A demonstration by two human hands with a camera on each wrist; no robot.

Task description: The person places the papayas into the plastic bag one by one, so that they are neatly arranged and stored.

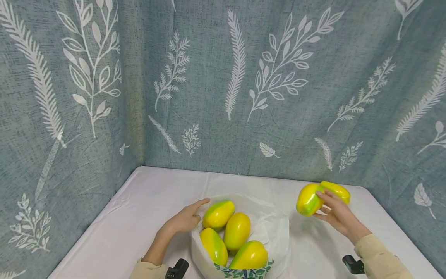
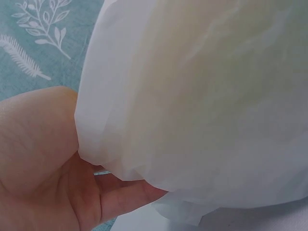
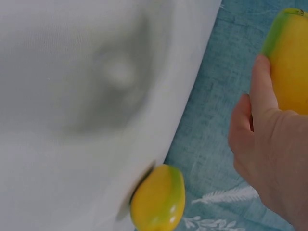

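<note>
At the front middle of the table stands a white plastic bag (image 1: 281,236) with a green leaf print, its mouth open upward. Several yellow-green mangoes (image 1: 237,231) lie inside it. My left hand (image 1: 182,221) holds the bag's left rim; in the left wrist view the white plastic (image 2: 216,120) passes between thumb and fingers. Off to the right, my right hand (image 1: 337,215) grips another mango (image 1: 308,199), raised above the table. Behind that hand, a further mango (image 1: 341,192) lies near the table's back right edge, also visible low in the right wrist view.
A white cloth covers the table (image 1: 153,193). Blue-green curtains (image 1: 209,77) with white leaf patterns hang behind it and along both sides. Dark wrist devices (image 1: 177,268) sit by both sleeves.
</note>
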